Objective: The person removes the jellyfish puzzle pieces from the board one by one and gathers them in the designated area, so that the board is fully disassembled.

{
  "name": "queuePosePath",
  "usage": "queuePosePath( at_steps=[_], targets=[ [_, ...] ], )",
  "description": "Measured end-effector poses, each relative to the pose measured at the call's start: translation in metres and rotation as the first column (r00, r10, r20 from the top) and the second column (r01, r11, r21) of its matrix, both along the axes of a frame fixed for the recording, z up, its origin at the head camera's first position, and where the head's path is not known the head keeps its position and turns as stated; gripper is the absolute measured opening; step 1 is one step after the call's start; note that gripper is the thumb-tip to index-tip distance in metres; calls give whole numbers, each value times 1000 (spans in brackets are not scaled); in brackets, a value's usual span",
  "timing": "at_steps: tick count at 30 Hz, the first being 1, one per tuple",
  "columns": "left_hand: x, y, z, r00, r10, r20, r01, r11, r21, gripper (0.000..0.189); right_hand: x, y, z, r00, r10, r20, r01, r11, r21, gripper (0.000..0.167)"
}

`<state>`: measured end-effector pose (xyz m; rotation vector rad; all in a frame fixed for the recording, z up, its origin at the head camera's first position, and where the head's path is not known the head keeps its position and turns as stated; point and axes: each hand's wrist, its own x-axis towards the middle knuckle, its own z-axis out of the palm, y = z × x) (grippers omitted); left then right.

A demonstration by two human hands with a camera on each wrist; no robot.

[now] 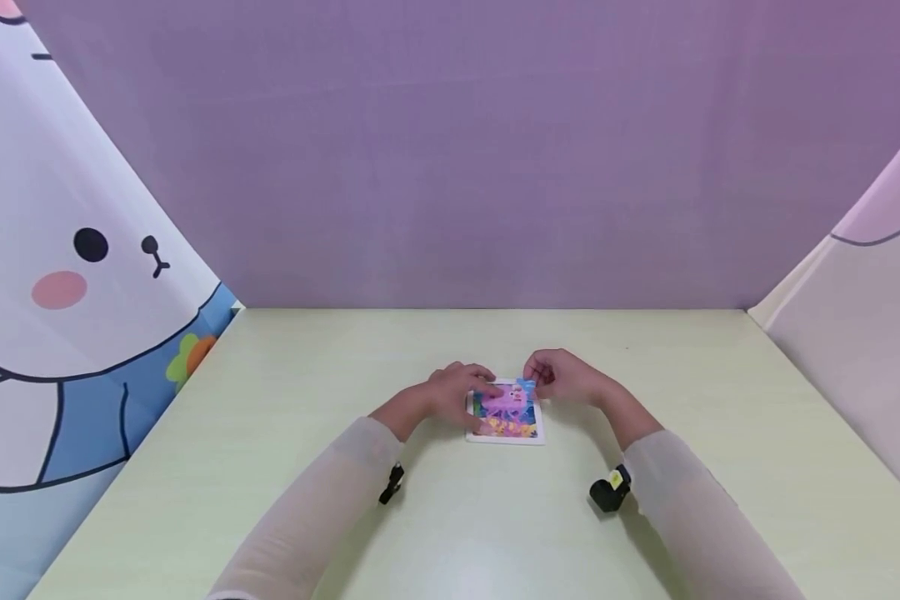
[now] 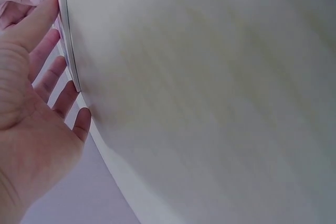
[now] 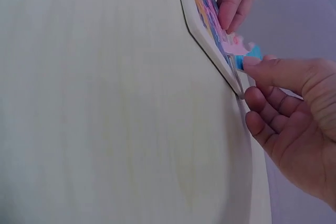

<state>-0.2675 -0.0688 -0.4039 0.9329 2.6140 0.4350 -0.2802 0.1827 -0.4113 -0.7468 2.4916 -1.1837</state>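
A small jigsaw puzzle (image 1: 508,423) with a white border and a colourful pink, blue and yellow picture lies flat on the table. My left hand (image 1: 453,395) rests across its left side, fingers spread and fairly straight, with the thumb near the lower left corner. At the upper right corner my right hand (image 1: 570,377) pinches a blue-and-pink puzzle piece (image 3: 254,53) between thumb and forefinger. That piece tilts up from the picture in the right wrist view, its lower edge at the board's corner. The other right fingers curl loosely beside the border.
The pale wood-look table (image 1: 285,383) extends on all sides of the puzzle. A purple cloth wall (image 1: 480,167) rises at its back edge, and a cartoon-printed cloth (image 1: 60,350) hangs at the left. Black wrist devices (image 1: 610,492) sit by the sleeves.
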Motion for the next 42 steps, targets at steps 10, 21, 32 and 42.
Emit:
queuePosePath(
  at_steps=[10,21,32,42],
  targets=[
    [-3,-2,-4,1000,-9,-17,9,1000,1,60,4,1,-3,999,-43,8,43,995,-85,15],
    [-1,-3,-1,999,-31,-23,32,999,21,59,5,12,-3,990,-137,43,141,985,-100,17],
    [0,-3,-1,1000,-15,-12,15,1000,8,60,8,28,-4,982,-185,39,188,979,-82,17],
    [2,-4,-1,1000,-6,-16,6,1000,-1,60,6,43,-4,979,-205,19,206,974,-98,18]
  ],
)
